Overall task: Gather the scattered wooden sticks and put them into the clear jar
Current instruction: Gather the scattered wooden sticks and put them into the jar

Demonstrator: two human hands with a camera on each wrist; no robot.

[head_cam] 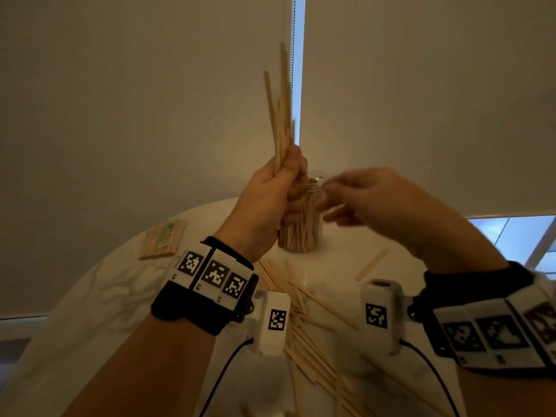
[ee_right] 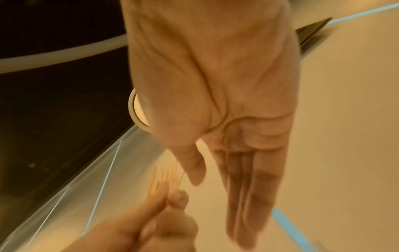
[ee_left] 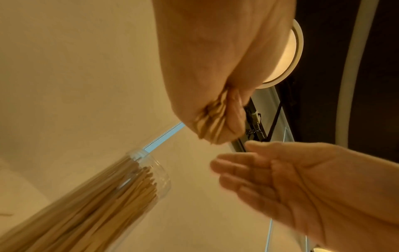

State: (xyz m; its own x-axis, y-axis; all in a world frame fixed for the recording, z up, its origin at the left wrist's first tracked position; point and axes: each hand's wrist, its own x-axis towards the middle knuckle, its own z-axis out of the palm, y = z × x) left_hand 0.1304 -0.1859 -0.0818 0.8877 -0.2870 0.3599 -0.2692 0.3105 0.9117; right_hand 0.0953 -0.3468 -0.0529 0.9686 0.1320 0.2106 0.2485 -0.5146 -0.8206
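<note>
Head view: the left hand [head_cam: 270, 194] grips a bundle of pale wooden sticks [head_cam: 281, 115] upright above the clear plastic jar [head_cam: 301, 230] on the white table [head_cam: 90, 296]; more lie scattered. Wrist views: the right hand [ee_right: 226, 119] is flat, fingers straight, empty.

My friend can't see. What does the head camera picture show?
A left hand grips a bundle of wooden sticks upright above a clear jar already full of sticks, while the open right hand hovers beside it. More loose sticks lie scattered on the white table.
</note>
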